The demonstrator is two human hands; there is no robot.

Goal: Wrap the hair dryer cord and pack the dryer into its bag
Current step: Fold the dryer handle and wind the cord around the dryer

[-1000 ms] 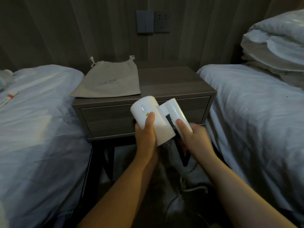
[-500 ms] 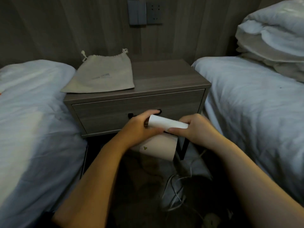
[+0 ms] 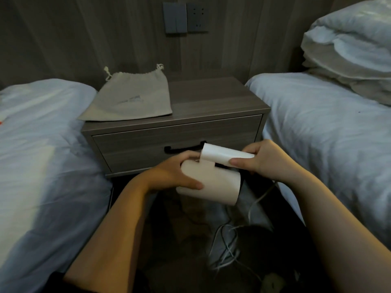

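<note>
I hold a white hair dryer (image 3: pixel 220 185) in front of the nightstand drawer. My left hand (image 3: pixel 177 174) grips its wide barrel from the left. My right hand (image 3: pixel 262 161) pinches the end of its folding handle (image 3: pixel 224 156), which lies folded over the barrel. The white cord (image 3: pixel 258 199) hangs from under my right hand and lies in loose loops on the dark floor (image 3: pixel 228 250). The beige drawstring bag (image 3: pixel 131 98) lies flat and empty-looking on the left half of the nightstand top.
The grey-brown nightstand (image 3: pixel 211 98) stands between two white beds, one on the left (image 3: pixel 42 155) and one on the right (image 3: pixel 328 134). Pillows (image 3: pixel 349 43) are stacked at the far right. A switch and socket plate (image 3: pixel 186 17) is on the wall.
The dryer has been lowered and turned from upright to lying sideways, and its handle has been folded against the barrel. Both hands have kept hold of it.
</note>
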